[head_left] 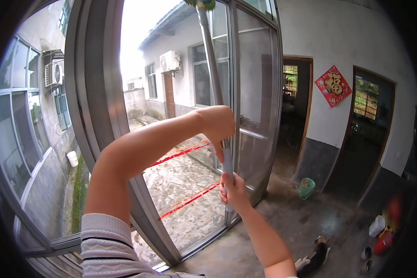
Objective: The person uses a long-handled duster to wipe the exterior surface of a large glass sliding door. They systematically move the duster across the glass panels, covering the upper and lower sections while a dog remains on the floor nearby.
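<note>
A long silver pole [210, 55] with a light grey grip [227, 167] slants up in front of the window frame. At its top, cut off by the picture's edge, shows a green bristly head [200, 3]. My left hand [219, 123] is closed round the pole where metal meets grip, its forearm raised and bent at the elbow. Lower down, my right hand [235, 192] has its fingers wrapped round the grip near its bottom end. The green head is up near the glass pane [220, 28]; whether it touches is not clear.
Grey metal window frames [99, 92] stand close on the left. A dog [316, 256] lies on the floor at the lower right, near a red container [383, 243] and a white tub [377, 225]. A green bin [306, 188] sits by the wall between two doorways, below a red diamond-shaped decoration [333, 86].
</note>
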A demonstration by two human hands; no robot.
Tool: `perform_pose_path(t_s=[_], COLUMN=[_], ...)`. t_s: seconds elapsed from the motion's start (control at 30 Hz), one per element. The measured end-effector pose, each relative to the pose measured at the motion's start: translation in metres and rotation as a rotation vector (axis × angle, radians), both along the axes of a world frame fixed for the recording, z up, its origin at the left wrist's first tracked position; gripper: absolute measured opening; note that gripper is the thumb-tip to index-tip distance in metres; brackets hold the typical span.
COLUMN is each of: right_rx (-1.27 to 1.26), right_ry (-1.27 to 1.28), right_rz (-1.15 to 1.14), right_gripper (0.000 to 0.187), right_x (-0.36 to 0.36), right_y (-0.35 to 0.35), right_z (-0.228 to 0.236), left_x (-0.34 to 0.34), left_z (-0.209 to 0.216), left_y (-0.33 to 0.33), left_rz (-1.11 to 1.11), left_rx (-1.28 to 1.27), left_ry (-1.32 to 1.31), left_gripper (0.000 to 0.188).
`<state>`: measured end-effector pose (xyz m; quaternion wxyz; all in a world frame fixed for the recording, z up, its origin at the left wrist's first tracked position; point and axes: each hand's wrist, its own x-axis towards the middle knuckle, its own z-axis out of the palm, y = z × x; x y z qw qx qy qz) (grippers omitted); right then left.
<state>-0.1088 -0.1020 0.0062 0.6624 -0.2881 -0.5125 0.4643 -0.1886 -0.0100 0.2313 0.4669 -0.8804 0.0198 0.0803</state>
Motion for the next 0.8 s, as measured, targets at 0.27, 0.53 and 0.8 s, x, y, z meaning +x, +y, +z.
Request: perform_pose_path(t_s=[0.27, 0.53, 0.8], right_rx=[0.139, 0.178, 0.124], right_ry=[-0.193, -0.332, -0.245], right_rz=[0.060, -0.072, -0.137], right_gripper=[0.038, 0.046, 0.046], right_x=[0.008, 0.009, 0.022], right_y=[0.005, 0.020, 0.032], right_z=[0.063, 0.106, 0.112], left_x=[-0.036, -0.056, -0.022], left_z=[0.051, 0.077, 0.091], left_y=[-0.027, -0.006, 0.014], left_rz=[0.080, 0.038, 0.052], left_rx=[0.184, 0.206, 0.223], left_ry=[-0.183, -0.363, -0.285], left_gripper=[0.089, 0.081, 0.086])
